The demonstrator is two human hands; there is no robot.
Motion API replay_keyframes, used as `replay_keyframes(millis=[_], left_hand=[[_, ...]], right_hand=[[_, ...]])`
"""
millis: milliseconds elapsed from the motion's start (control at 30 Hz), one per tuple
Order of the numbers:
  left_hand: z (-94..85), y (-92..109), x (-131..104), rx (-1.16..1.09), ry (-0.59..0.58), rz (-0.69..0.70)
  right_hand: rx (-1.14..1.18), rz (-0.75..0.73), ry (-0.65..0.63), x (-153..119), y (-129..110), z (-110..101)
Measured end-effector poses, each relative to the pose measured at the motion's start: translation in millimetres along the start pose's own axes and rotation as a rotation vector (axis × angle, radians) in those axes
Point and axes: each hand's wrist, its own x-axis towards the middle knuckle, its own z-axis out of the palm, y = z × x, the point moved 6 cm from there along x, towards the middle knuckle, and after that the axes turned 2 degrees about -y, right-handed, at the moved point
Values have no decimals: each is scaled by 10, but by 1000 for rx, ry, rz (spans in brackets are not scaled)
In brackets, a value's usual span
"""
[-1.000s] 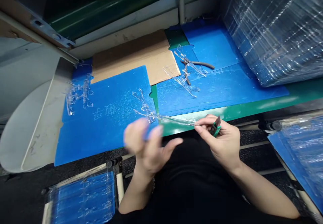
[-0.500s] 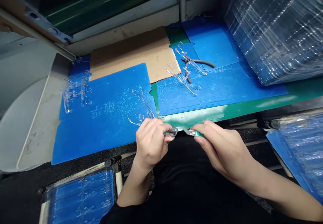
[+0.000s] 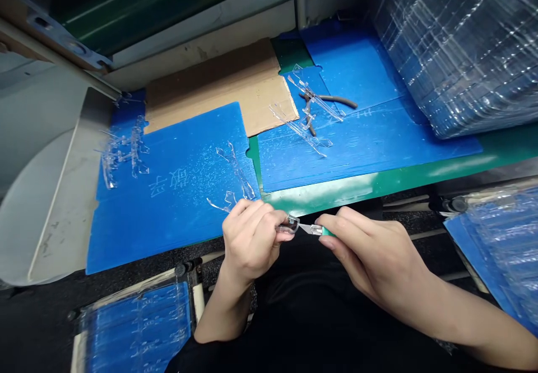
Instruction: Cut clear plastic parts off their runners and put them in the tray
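Note:
My left hand [image 3: 252, 241] is closed on a small clear plastic piece [image 3: 291, 224] at the front edge of the table. From the right, my right hand [image 3: 370, 244] grips a green-handled knife [image 3: 323, 231], its blade pointing left and its tip at the clear piece. Just behind my left hand, clear plastic frames [image 3: 239, 174] lie on a blue sheet [image 3: 189, 216]. Pliers [image 3: 336, 101] with dark handles rest further back, partly beneath other clear frames [image 3: 309, 138].
Stacked clear trays [image 3: 466, 54] rise at the back right. More clear parts [image 3: 126, 152] lie at the left, near a cardboard sheet [image 3: 218, 87]. Racks with clear trays stand low at the left [image 3: 138, 328] and right [image 3: 508, 244].
The knife blade and the clear piece have come together, with the knife shifted slightly left. The view has shifted a little.

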Motion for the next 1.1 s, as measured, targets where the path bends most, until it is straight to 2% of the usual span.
replay_keyframes(millis=[333,467,567,667,800,900,1000,1067,1100], left_hand=[[46,12,12,-88,-72,-26],[73,126,38,-198,-140,-21],[202,268,106,-176,-251,19],[439,511,172,-121,-347,189],[821,912,153,-156,-486,492],[1023,1208,77,-199,-643,643],[1168,1455,7,-224,-764,749],[1296,1601,-10,-256,-777,826],[1362,1682,-4,-288,-747,863]], right_hand=[[-204,-10,70,2,82,-38],[-263,67,129,38,300,-104],[-145,105,154,51,408,-183],[128,120,181,63,438,-238],[419,172,75,62,473,-102],[410,296,19,-76,548,-11],[345,436,-31,-345,658,-9],[349,466,-31,-578,771,-72],[343,492,-7,-734,861,-135]])
